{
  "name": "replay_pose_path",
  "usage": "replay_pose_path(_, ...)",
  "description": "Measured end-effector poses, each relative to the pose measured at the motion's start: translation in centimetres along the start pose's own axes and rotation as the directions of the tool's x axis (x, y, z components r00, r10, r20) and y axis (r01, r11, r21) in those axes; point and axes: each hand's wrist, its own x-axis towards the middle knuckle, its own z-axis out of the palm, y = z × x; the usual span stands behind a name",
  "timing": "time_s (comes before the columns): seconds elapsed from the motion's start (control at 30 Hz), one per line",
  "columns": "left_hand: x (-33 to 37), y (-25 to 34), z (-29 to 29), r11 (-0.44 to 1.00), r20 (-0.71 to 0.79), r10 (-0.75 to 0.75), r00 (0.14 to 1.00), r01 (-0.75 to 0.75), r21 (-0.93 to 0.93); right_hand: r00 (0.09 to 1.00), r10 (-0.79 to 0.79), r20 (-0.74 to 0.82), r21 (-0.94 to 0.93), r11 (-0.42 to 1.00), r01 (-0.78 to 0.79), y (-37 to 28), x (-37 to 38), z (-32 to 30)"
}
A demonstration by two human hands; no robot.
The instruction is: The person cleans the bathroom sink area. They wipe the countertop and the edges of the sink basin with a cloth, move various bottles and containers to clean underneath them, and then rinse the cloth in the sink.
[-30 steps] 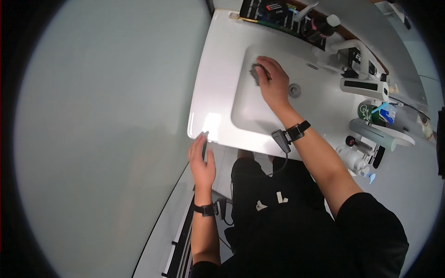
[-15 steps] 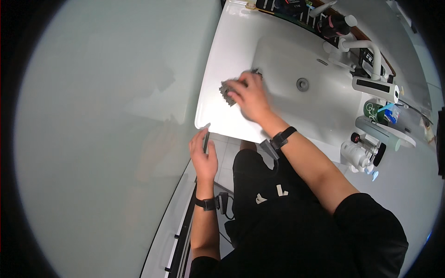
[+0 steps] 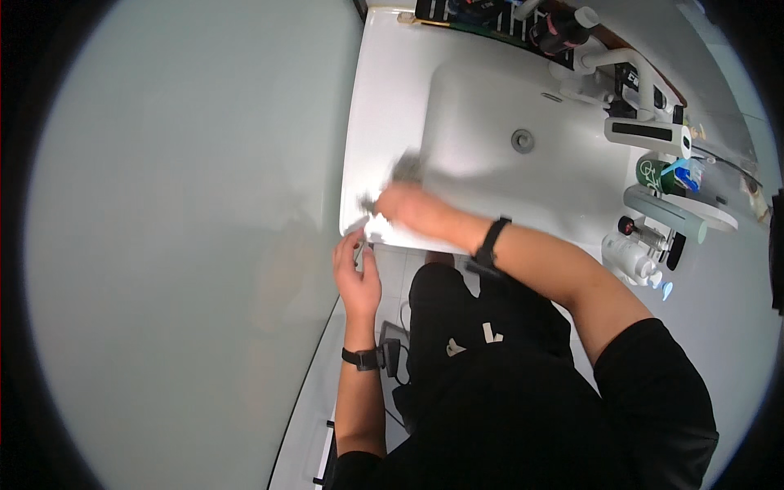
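Note:
My right hand (image 3: 404, 204), blurred by motion, is closed on a shaggy grey cloth (image 3: 408, 167). It presses the cloth on the left rim of the white washbasin (image 3: 380, 106), close to the near left corner. Parts of the cloth stick out past the fingers, and the rest is hidden under the hand. My left hand (image 3: 357, 278) is just below that corner, with thumb and fingers curled about a thin dark strip that I cannot make out. Both wrists wear black straps.
A white faucet (image 3: 645, 77) and a drain (image 3: 523, 141) belong to the basin. Dark bottles (image 3: 563, 31) stand on a black rack at the back. Along the right are a green cup (image 3: 653, 171), a grey-green cylinder (image 3: 665, 214) and white bottles (image 3: 627, 257). A pale panel (image 3: 188, 204) borders the left.
My right hand has swept the cloth left and toward me, from beside the bowl to the basin's near left corner. The view has shifted slightly; my left hand stays by the corner.

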Motion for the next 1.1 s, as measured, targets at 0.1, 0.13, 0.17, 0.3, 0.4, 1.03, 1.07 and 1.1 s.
replay_pose_path(0.1,0.1,0.9,-0.5,0.997,0.025,-0.064,0.998,0.065,-0.05,0.988,-0.072,0.137,-0.051,0.995,0.08,-1.3,-2.2,-1.5)
replay_pose_path(0.13,0.2,1.3,-0.7,0.994,0.03,-0.091,0.995,0.092,-0.062,0.986,-0.125,0.114,-0.042,0.991,0.131,-0.2,-2.6,-2.7)
replay_pose_path(0.17,0.6,1.5,-0.6,0.991,0.034,-0.113,0.993,0.115,-0.074,0.995,-0.042,0.086,-0.036,0.998,0.045,1.6,-2.9,-4.4)
replay_pose_path(0.3,1.4,0.6,-0.8,0.996,0.055,-0.06,0.997,0.063,-0.064,0.64,0.725,-0.253,0.239,0.688,-0.685,7.2,-5.7,-11.0)
replay_pose_path(0.4,1.8,0.5,-0.3,0.997,0.069,-0.042,0.997,0.046,-0.061,0.751,0.497,-0.434,0.071,0.85,-0.522,4.8,-7.0,-10.9)
replay_pose_path(1.03,3.0,2.4,0.7,0.991,0.097,0.068,0.993,-0.055,-0.125,0.428,0.646,-0.632,0.264,0.699,-0.665,2.8,-13.8,-15.0)
replay_pose_path(1.07,3.6,3.0,1.4,0.989,0.118,0.088,0.989,-0.073,-0.127,0.426,0.579,-0.695,0.202,0.727,-0.656,2.1,-13.5,-14.1)
replay_pose_path(1.1,3.9,2.7,1.7,0.989,0.154,0.132,0.979,-0.119,-0.09,0.414,0.638,-0.649,0.394,0.748,-0.535,0.8,-13.0,-12.6)
